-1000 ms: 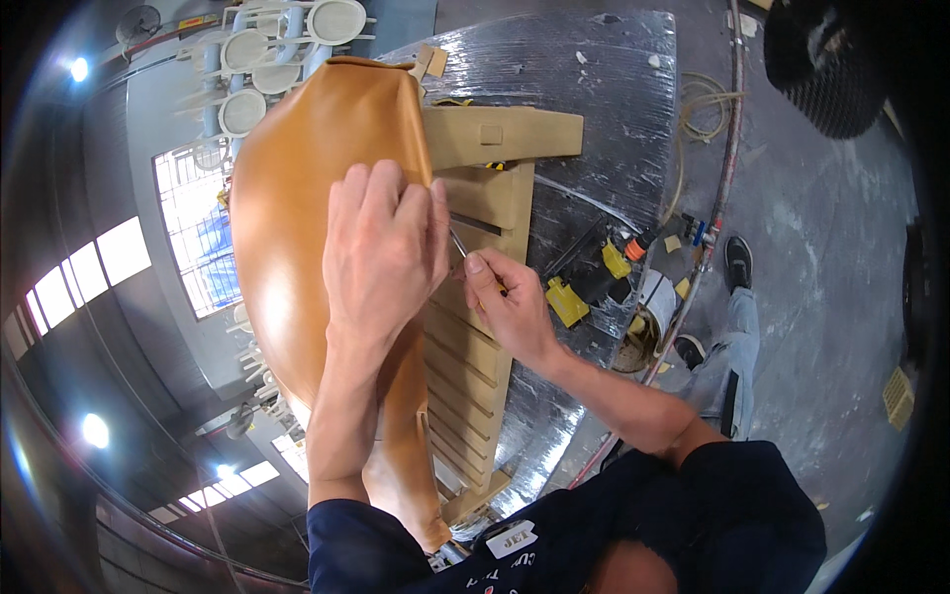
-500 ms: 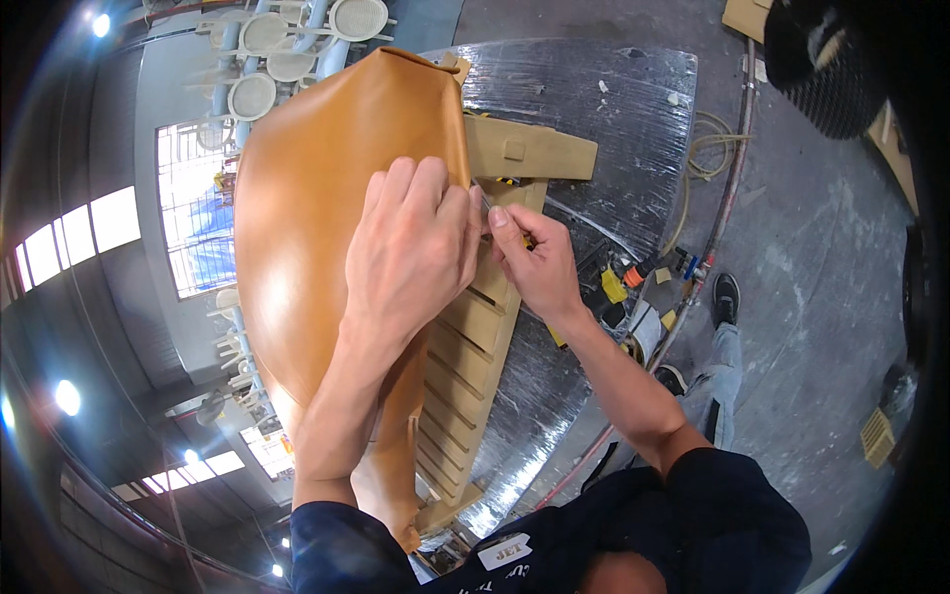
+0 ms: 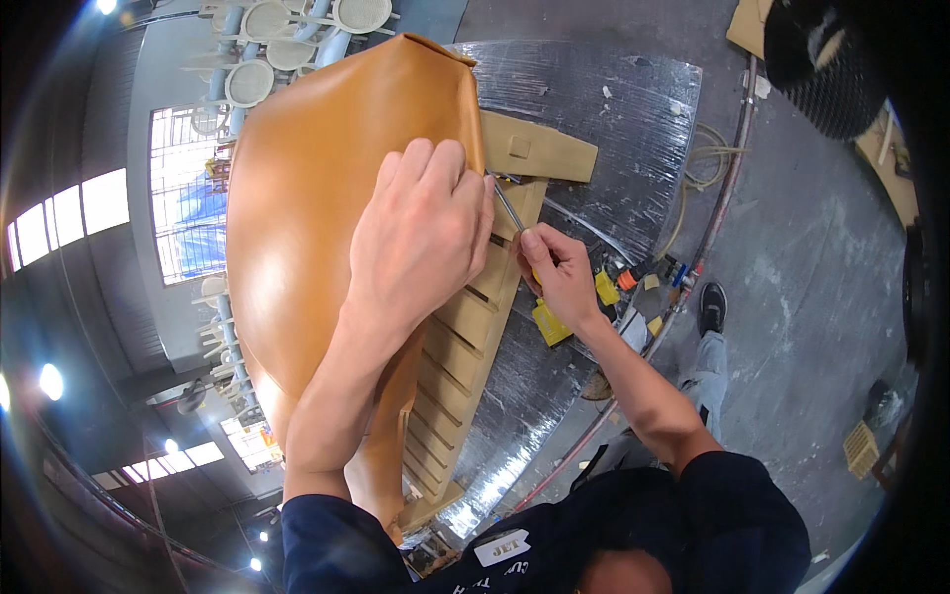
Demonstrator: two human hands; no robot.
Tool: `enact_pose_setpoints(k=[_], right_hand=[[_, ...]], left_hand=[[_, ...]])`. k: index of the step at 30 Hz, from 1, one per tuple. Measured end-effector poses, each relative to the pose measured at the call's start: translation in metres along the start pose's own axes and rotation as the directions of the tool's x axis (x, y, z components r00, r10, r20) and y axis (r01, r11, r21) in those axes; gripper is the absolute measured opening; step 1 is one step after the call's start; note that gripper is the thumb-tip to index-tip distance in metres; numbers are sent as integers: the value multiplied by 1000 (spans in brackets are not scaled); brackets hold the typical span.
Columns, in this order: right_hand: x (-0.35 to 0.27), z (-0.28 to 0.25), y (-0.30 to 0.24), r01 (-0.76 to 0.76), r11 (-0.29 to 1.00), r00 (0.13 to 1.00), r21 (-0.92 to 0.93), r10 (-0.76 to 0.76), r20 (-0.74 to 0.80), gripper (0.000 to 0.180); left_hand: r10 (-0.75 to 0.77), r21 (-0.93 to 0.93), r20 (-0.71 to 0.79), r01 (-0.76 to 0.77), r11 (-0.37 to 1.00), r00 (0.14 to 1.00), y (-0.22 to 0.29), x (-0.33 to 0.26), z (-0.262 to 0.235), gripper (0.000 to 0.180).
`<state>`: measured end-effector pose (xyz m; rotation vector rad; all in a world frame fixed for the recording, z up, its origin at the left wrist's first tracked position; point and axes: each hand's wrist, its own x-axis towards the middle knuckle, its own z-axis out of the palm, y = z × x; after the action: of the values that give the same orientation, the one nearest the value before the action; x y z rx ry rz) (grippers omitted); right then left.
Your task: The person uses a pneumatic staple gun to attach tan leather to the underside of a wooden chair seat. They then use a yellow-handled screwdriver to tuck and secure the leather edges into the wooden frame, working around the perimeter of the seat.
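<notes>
A large tan leather cover (image 3: 307, 198) is stretched over a rounded seat shape, its folded rim running along the right side. My left hand (image 3: 421, 233) is closed at that rim, fingers curled over the leather edge; the fingertips are hidden behind the knuckles. In my right hand (image 3: 564, 282) is a screwdriver (image 3: 508, 203), its thin metal shaft slanting up and left. The shaft's end is close to the leather rim beside my left fingers, and whether it touches cannot be made out. A beige slatted frame (image 3: 460, 342) lies under the cover's right side, with a beige crosspiece (image 3: 554, 147) sticking out.
Film-wrapped work surface (image 3: 614, 129) extends to the right, with a yellow tool (image 3: 552, 324) and small clutter on it. A hose (image 3: 708, 148) and a long pipe (image 3: 729, 178) lie farther right. Pale round-seated chairs (image 3: 265, 49) stand at upper left. My shoe (image 3: 712, 309) shows on the floor.
My right hand has moved down and right, away from my left hand, so more of the screwdriver's shaft shows. My left hand stays at the leather rim.
</notes>
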<state>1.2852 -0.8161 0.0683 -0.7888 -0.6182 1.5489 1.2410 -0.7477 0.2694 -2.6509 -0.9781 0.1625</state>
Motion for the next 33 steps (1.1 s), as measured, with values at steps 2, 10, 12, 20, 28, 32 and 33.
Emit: enact_pose_setpoints(k=[2,10,12,20,28,32,33], right_hand=[[5,-2,-4,36,999,999,5,-36,-6,35],[31,1,-27,114,992,992,47,-116,40,35],[30,4,-28,112,988,992,105,-117,41,34],[-62,-14,26,-202,979,966,-15,202,165,29],[7,27,-49,355,912,933,203,-335,-129,31],[17,25,-63,260,893,965,368,-232,-120,25],[20,21,-61,278,892,960,357,-241,-143,24]], left_hand=[[7,9,-2,-7,1000,1000,-1,0,-1,26],[7,28,11,-7,1000,1000,0,3,-2,25],[9,22,11,-9,1000,1000,1,3,-2,25],[-29,-123,72,38,992,997,6,3,-12,20],[-54,-520,116,107,847,992,26,-7,3,92],[-64,-612,74,96,785,995,23,-7,5,93],[-60,-639,71,92,764,996,24,-6,7,93]])
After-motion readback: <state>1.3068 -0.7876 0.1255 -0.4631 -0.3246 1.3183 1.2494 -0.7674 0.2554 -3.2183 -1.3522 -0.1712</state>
